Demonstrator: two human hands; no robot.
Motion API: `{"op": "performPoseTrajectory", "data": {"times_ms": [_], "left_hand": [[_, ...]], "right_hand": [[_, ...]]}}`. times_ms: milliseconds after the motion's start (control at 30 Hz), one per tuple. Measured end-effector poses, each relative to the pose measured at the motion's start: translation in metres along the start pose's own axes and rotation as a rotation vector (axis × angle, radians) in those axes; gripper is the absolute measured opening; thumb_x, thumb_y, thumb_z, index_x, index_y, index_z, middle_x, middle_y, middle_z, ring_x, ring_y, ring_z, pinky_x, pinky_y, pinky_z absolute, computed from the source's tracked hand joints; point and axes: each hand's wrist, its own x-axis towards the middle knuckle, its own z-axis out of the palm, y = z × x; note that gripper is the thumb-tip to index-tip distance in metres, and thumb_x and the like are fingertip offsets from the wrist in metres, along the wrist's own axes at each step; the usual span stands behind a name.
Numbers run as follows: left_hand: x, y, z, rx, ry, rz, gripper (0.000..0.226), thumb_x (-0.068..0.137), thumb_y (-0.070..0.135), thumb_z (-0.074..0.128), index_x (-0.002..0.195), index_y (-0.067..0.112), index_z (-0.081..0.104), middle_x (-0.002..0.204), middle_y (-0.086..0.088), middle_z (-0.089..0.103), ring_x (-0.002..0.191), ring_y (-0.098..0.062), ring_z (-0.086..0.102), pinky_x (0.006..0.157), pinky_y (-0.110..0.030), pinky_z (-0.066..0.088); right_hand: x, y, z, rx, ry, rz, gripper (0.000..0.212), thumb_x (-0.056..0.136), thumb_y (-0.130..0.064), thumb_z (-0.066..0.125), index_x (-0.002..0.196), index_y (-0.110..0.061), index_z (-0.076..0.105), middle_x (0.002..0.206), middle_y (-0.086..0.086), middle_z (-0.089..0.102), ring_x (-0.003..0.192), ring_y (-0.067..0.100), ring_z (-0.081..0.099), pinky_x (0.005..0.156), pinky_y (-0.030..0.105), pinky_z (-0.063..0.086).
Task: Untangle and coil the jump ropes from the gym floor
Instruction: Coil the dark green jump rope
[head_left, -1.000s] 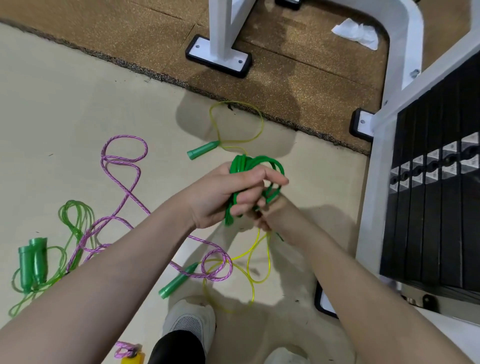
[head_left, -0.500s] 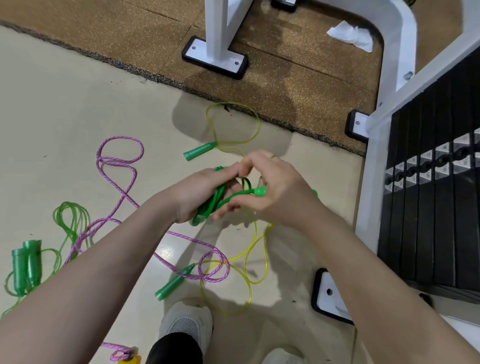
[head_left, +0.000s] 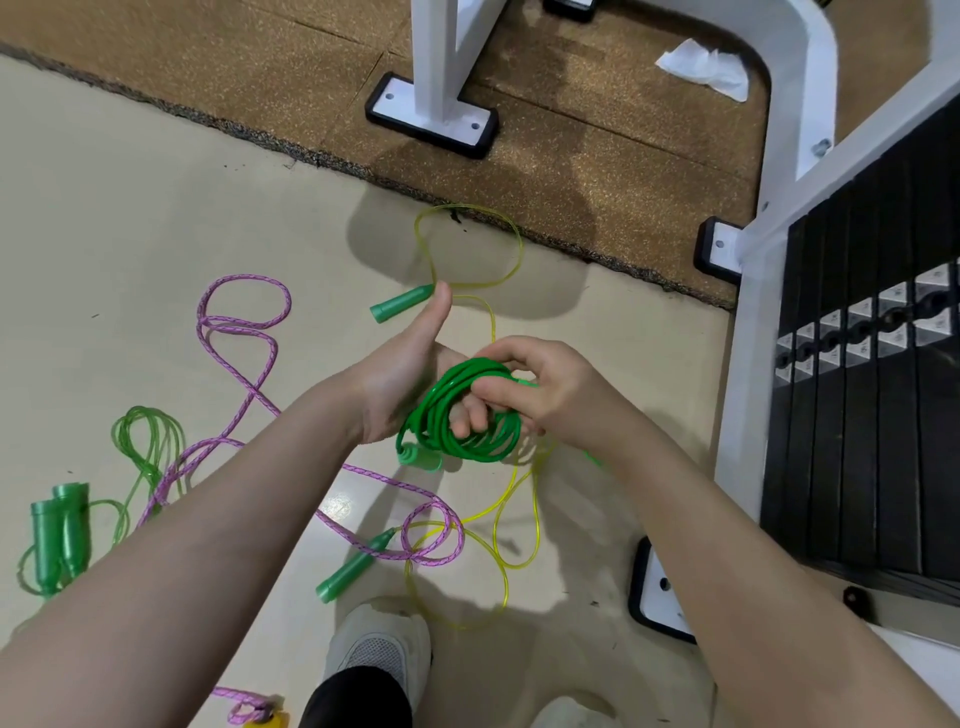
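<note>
A solid green jump rope is wound in several loops around the fingers of my left hand, whose thumb points up. One green handle of it hangs below the coil. My right hand pinches the coil from the right side. On the floor lie a pink braided rope, a yellow clear rope with green handles, and a clear green rope with two handles at the far left.
A white gym machine frame stands on a brown rubber mat ahead. A black weight stack fills the right side. White shoes show at the bottom. A crumpled tissue lies on the mat.
The green coil has shifted from a bunched grip to loops wound around my left hand's fingers. My right hand moved from under the coil to its right side, and my left thumb rose.
</note>
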Motion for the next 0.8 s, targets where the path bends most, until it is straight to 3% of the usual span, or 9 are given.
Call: {"op": "performPoseTrajectory", "data": {"times_ms": [33, 100, 233, 333, 433, 533, 600, 700, 800], "left_hand": [[0.003, -0.003, -0.005, -0.071, 0.089, 0.061, 0.093, 0.088, 0.069, 0.007, 0.064, 0.001, 0.067, 0.052, -0.014, 0.061, 0.042, -0.019, 0.054, 0.046, -0.02, 0.044], [0.004, -0.006, -0.011, -0.208, 0.208, 0.171, 0.076, 0.095, 0.056, 0.018, 0.071, 0.002, 0.065, 0.056, -0.011, 0.064, 0.05, -0.018, 0.059, 0.059, -0.025, 0.045], [0.001, -0.014, -0.006, -0.291, 0.138, 0.273, 0.06, 0.091, 0.05, 0.026, 0.073, 0.021, 0.076, 0.067, 0.003, 0.069, 0.081, -0.017, 0.059, 0.083, -0.033, 0.042], [0.006, -0.023, 0.001, -0.359, 0.096, 0.352, 0.048, 0.087, 0.053, 0.034, 0.101, 0.021, 0.067, 0.093, 0.001, 0.067, 0.094, -0.021, 0.059, 0.091, -0.038, 0.044], [0.009, -0.028, 0.013, -0.36, 0.092, 0.391, 0.057, 0.086, 0.062, 0.031, 0.113, 0.019, 0.056, 0.104, -0.001, 0.065, 0.083, -0.017, 0.065, 0.082, -0.032, 0.052], [0.009, -0.024, 0.027, -0.195, 0.252, 0.414, 0.044, 0.086, 0.053, 0.045, 0.105, 0.015, 0.055, 0.086, 0.002, 0.064, 0.058, -0.012, 0.058, 0.055, -0.023, 0.045], [0.01, -0.024, 0.03, -0.048, 0.372, 0.435, 0.029, 0.085, 0.04, 0.056, 0.098, 0.014, 0.055, 0.077, 0.006, 0.065, 0.061, -0.009, 0.059, 0.058, -0.021, 0.045], [0.013, -0.025, 0.033, -0.068, 0.44, 0.409, 0.009, 0.089, 0.025, 0.061, 0.086, 0.017, 0.058, 0.07, 0.01, 0.067, 0.066, -0.003, 0.062, 0.061, -0.015, 0.048], [0.015, -0.028, 0.033, -0.134, 0.478, 0.343, 0.016, 0.084, 0.019, 0.066, 0.093, 0.008, 0.059, 0.082, -0.005, 0.066, 0.077, -0.018, 0.063, 0.069, -0.027, 0.055]], "right_hand": [[-0.001, 0.001, -0.002, 0.019, 0.047, 0.019, 0.004, 0.089, -0.013, 0.061, 0.092, -0.015, 0.063, 0.073, -0.002, 0.058, 0.046, 0.005, 0.045, 0.042, 0.017, 0.038], [-0.002, 0.001, -0.009, 0.182, 0.12, 0.068, 0.011, 0.092, -0.012, 0.056, 0.082, -0.012, 0.06, 0.071, 0.001, 0.053, 0.036, 0.004, 0.04, 0.04, 0.017, 0.037], [-0.005, 0.001, -0.019, 0.501, 0.137, 0.04, 0.017, 0.097, -0.016, 0.046, 0.085, -0.01, 0.056, 0.076, 0.002, 0.05, 0.034, 0.004, 0.027, 0.04, 0.019, 0.036], [-0.004, 0.002, -0.02, 0.63, 0.147, 0.031, 0.018, 0.097, -0.022, 0.043, 0.09, -0.01, 0.056, 0.075, -0.001, 0.05, 0.034, 0.002, 0.025, 0.04, 0.017, 0.034], [-0.002, 0.003, -0.019, 0.703, 0.191, 0.044, 0.02, 0.097, -0.023, 0.04, 0.088, -0.011, 0.054, 0.074, -0.002, 0.05, 0.032, 0.002, 0.026, 0.039, 0.016, 0.035], [0.0, 0.005, -0.014, 0.599, 0.278, 0.103, 0.022, 0.098, -0.023, 0.044, 0.084, -0.013, 0.057, 0.072, 0.0, 0.05, 0.036, 0.004, 0.032, 0.039, 0.016, 0.036], [0.002, 0.005, -0.01, 0.533, 0.342, 0.143, 0.023, 0.097, -0.023, 0.047, 0.08, -0.012, 0.058, 0.068, 0.002, 0.049, 0.036, 0.005, 0.038, 0.038, 0.016, 0.037], [0.005, 0.007, -0.003, 0.449, 0.365, 0.206, 0.023, 0.097, -0.023, 0.047, 0.083, -0.008, 0.058, 0.071, 0.006, 0.048, 0.03, 0.002, 0.039, 0.039, 0.019, 0.037], [0.006, 0.015, 0.004, 0.343, 0.358, 0.241, 0.026, 0.098, -0.026, 0.046, 0.082, -0.01, 0.059, 0.073, 0.005, 0.052, 0.033, 0.005, 0.044, 0.045, 0.025, 0.039]]}}
